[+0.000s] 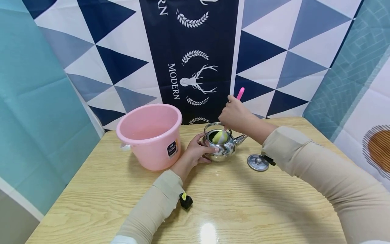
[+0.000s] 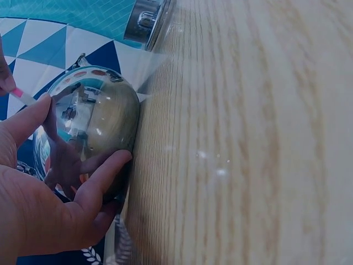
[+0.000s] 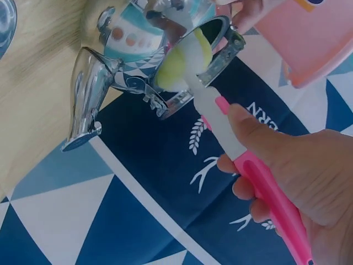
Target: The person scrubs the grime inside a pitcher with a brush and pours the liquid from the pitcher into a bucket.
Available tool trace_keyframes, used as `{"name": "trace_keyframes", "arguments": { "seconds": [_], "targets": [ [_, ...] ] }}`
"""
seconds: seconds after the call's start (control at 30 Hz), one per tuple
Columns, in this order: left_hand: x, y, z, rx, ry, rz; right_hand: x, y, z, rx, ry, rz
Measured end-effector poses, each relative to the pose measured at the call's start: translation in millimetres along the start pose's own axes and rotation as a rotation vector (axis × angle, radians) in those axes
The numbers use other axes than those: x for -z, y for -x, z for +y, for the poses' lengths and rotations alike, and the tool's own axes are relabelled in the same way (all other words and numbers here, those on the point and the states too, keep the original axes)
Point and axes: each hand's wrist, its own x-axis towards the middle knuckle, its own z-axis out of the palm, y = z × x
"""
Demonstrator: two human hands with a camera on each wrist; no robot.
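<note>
A shiny metal kettle (image 1: pixel 224 151) with a spout and a raised top handle stands on the table, its mouth uncovered. My left hand (image 1: pixel 196 149) grips its side, with the thumb and fingers spread round the body in the left wrist view. My right hand (image 3: pixel 287 171) holds a cleaning brush by its pink-and-white handle (image 3: pixel 270 187). The yellow-and-white sponge head (image 3: pixel 179 63) of the brush is in the kettle's opening, partly below the rim. To the right of the kettle, the round metal lid (image 1: pixel 256 165) lies on the table with its knob up.
A pink bucket (image 1: pixel 152 152) stands left of the kettle, close to my left forearm. The wooden table (image 1: pixel 231 210) backs onto a patterned cloth (image 1: pixel 262 51). My right forearm reaches over the table above the lid.
</note>
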Motion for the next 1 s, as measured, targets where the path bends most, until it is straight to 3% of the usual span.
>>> {"name": "trace_keyframes", "arguments": {
  "seconds": [0.27, 0.53, 1.0],
  "targets": [
    [1.2, 0.2, 1.9, 0.008, -0.004, 0.009, 4.8, 5.3, 0.8, 0.036, -0.049, 0.062],
    [2.3, 1.0, 3.0, 0.005, 0.001, -0.004, 7.5, -6.9, -6.8, 0.024, -0.030, 0.108],
    [-0.3, 0.9, 0.1, -0.007, -0.002, -0.005, -3.5, -20.0, -5.5, -0.086, -0.052, -0.022]
  ]
}}
